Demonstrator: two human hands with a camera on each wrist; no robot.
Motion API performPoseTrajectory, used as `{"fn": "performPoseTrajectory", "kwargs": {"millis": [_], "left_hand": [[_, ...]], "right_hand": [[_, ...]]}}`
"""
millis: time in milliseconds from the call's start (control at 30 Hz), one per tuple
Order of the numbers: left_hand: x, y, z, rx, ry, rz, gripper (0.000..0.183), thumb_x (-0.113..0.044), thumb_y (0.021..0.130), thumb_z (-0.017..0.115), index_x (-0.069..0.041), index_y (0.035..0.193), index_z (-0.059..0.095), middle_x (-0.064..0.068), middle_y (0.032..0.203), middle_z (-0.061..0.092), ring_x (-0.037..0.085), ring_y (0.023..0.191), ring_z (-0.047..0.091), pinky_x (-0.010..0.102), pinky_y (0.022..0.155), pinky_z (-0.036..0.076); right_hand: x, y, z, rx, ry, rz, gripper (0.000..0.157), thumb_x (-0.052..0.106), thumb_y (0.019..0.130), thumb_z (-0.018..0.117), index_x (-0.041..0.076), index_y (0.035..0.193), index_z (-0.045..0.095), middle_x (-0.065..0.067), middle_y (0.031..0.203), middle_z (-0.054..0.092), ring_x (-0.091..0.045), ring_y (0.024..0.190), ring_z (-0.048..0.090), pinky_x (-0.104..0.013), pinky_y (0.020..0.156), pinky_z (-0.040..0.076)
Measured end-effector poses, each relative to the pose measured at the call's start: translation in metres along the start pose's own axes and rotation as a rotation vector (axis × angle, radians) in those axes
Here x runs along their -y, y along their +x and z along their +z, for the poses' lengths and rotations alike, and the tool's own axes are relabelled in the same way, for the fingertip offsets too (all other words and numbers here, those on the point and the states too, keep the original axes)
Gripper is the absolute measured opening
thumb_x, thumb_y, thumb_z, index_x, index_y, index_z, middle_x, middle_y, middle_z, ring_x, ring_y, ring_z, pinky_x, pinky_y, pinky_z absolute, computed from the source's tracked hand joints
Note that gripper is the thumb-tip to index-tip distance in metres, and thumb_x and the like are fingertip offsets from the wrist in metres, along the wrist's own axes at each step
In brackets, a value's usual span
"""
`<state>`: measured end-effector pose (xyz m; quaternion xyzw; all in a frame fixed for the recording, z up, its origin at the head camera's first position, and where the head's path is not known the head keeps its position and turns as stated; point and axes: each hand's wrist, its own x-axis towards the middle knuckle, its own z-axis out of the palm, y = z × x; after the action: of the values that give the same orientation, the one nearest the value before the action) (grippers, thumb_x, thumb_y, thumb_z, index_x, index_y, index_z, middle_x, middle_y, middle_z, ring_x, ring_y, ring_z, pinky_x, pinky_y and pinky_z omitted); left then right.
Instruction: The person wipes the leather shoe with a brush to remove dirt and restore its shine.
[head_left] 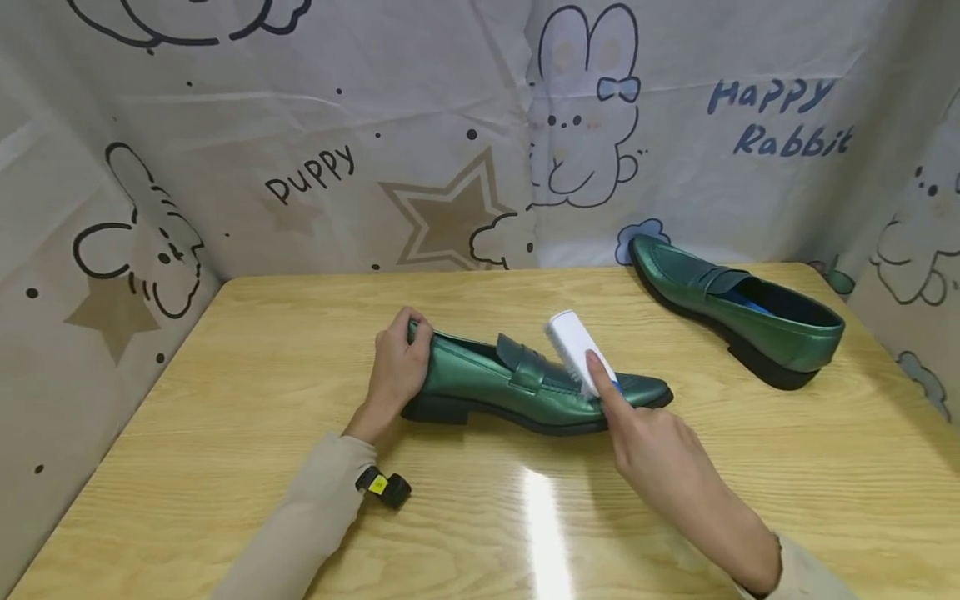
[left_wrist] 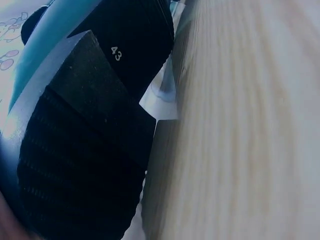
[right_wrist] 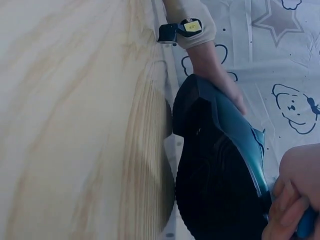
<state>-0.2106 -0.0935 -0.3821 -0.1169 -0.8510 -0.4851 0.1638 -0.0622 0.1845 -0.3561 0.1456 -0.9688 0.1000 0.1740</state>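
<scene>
A shiny green loafer with a black sole lies across the middle of the table, its toe to the right. My left hand grips it by the heel end, thumb over the collar. In the left wrist view the black sole shows, with a "43" on it. My right hand holds a white brush with a blue part, index finger stretched along its back. The bristles meet the loafer's upper, forward of the strap. In the right wrist view, curled fingers wrap the blue handle.
A second green loafer stands at the table's back right corner. The wooden table is bordered behind and at the sides by a printed white cloth. A black wrist camera sits on the left sleeve.
</scene>
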Motion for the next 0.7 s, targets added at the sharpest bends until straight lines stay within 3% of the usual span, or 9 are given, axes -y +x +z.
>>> {"fn": "performPoseTrajectory", "kwargs": {"millis": [233, 367, 467, 567, 700], "left_hand": [[-0.004, 0.003, -0.001, 0.034, 0.03, -0.003, 0.02, -0.017, 0.093, 0.042, -0.004, 0.09, 0.057, 0.007, 0.063, 0.049, 0.019, 0.055, 0.041, 0.031, 0.051, 0.035], [-0.004, 0.002, 0.0, 0.032, 0.037, 0.007, 0.02, -0.015, 0.093, 0.041, -0.003, 0.09, 0.057, 0.006, 0.063, 0.049, 0.018, 0.055, 0.041, 0.031, 0.05, 0.034], [-0.003, 0.003, 0.0, 0.031, 0.041, -0.005, 0.021, -0.015, 0.093, 0.041, -0.003, 0.089, 0.057, 0.005, 0.062, 0.047, 0.017, 0.054, 0.04, 0.03, 0.05, 0.034], [-0.003, 0.004, -0.001, 0.032, 0.045, -0.016, 0.022, -0.016, 0.093, 0.04, -0.003, 0.088, 0.057, 0.004, 0.06, 0.045, 0.016, 0.053, 0.038, 0.03, 0.05, 0.033], [-0.002, 0.006, -0.003, 0.038, 0.041, -0.023, 0.022, -0.016, 0.093, 0.04, -0.004, 0.088, 0.057, 0.005, 0.061, 0.046, 0.017, 0.054, 0.039, 0.031, 0.051, 0.033]], "right_hand": [[-0.005, -0.028, -0.007, 0.113, 0.03, 0.061, 0.081, 0.004, 0.092, 0.058, 0.027, 0.155, 0.012, 0.006, 0.056, 0.049, -0.003, 0.046, 0.04, -0.024, 0.046, 0.042], [-0.005, -0.036, -0.007, 0.098, 0.016, 0.036, 0.082, 0.004, 0.09, 0.059, 0.026, 0.155, 0.013, 0.011, 0.054, 0.038, -0.001, 0.046, 0.034, -0.022, 0.045, 0.04], [-0.003, -0.043, -0.009, 0.072, 0.006, 0.036, 0.081, 0.002, 0.089, 0.06, 0.024, 0.154, 0.017, 0.01, 0.055, 0.043, -0.001, 0.046, 0.036, -0.023, 0.044, 0.038], [-0.002, -0.052, -0.013, 0.183, 0.025, 0.112, 0.082, 0.003, 0.092, 0.057, 0.027, 0.155, 0.011, 0.008, 0.057, 0.045, -0.003, 0.047, 0.037, -0.021, 0.046, 0.036], [-0.002, -0.061, -0.016, 0.414, 0.049, 0.251, 0.083, 0.007, 0.097, 0.053, 0.03, 0.155, -0.002, 0.006, 0.06, 0.046, -0.008, 0.049, 0.038, -0.021, 0.05, 0.037]]}}
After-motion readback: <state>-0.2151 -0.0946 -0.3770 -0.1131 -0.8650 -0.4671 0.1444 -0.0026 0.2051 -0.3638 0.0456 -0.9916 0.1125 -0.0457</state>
